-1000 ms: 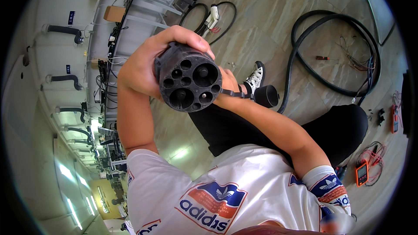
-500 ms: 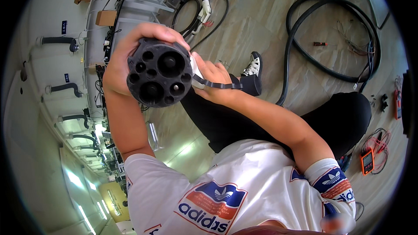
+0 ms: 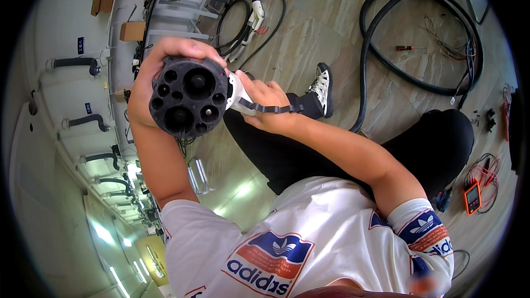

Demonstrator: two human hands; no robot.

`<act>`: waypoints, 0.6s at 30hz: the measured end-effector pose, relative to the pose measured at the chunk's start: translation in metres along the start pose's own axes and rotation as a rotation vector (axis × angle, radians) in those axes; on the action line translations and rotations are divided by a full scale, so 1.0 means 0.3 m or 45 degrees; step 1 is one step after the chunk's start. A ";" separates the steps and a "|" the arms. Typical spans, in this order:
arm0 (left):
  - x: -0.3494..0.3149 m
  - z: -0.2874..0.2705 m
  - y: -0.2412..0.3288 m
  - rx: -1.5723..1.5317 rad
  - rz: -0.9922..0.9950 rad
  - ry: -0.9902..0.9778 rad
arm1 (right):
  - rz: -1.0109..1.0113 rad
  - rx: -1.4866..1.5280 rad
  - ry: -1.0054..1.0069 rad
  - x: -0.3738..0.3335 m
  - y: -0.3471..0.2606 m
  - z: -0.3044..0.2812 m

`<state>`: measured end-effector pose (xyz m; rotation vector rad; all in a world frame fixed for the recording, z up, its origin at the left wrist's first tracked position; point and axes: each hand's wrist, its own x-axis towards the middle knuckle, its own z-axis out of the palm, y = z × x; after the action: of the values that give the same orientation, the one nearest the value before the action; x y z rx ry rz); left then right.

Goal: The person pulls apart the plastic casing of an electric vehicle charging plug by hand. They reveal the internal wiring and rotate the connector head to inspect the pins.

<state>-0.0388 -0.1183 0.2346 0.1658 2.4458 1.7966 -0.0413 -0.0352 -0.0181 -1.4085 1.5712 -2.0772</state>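
Round black plastic charging connector (image 3: 188, 97) with several sockets, held up over the wooden floor (image 3: 331, 33).
Left hand (image 3: 160, 69) wraps its rim; right hand (image 3: 265, 105) grips its white body and black strap (image 3: 273, 109).

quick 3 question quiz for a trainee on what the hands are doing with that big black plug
1. True or false: the left hand grips the round black connector from behind, with its socket face turned toward the camera.
2. What does the right hand hold against the connector?
A. a white part with a dark strap
B. an orange meter
C. a screwdriver
3. Fill in: the thick black cable lies coiled on the ____.

Key:
1. true
2. A
3. floor
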 end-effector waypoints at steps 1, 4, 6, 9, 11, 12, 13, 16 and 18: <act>-0.002 0.002 0.001 0.005 0.010 -0.007 | -0.014 -0.005 0.008 -0.002 0.001 0.000; -0.016 0.024 0.005 0.001 0.010 0.016 | -0.045 -0.017 -0.001 -0.007 0.003 -0.001; -0.030 0.031 0.006 0.025 0.026 0.003 | -0.066 -0.012 -0.001 -0.010 -0.003 0.001; -0.045 0.048 0.015 0.022 0.016 0.020 | -0.091 0.009 0.002 -0.015 -0.013 0.005; -0.048 0.055 0.015 0.010 -0.010 0.053 | -0.090 0.016 -0.022 -0.020 -0.008 0.004; -0.048 0.061 0.019 0.005 -0.021 0.071 | -0.087 0.012 -0.026 -0.018 -0.006 0.003; -0.045 0.070 0.020 -0.007 -0.031 0.096 | -0.085 0.009 -0.031 -0.017 -0.004 0.004; -0.047 0.078 0.021 -0.019 -0.047 0.119 | -0.080 0.004 -0.034 -0.020 -0.001 0.009; -0.056 0.078 0.026 0.011 -0.058 0.129 | -0.079 -0.002 -0.031 -0.023 -0.002 0.014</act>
<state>-0.0186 -0.0965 0.2355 0.0198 2.5035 1.8190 -0.0343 -0.0334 -0.0216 -1.4956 1.5394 -2.0853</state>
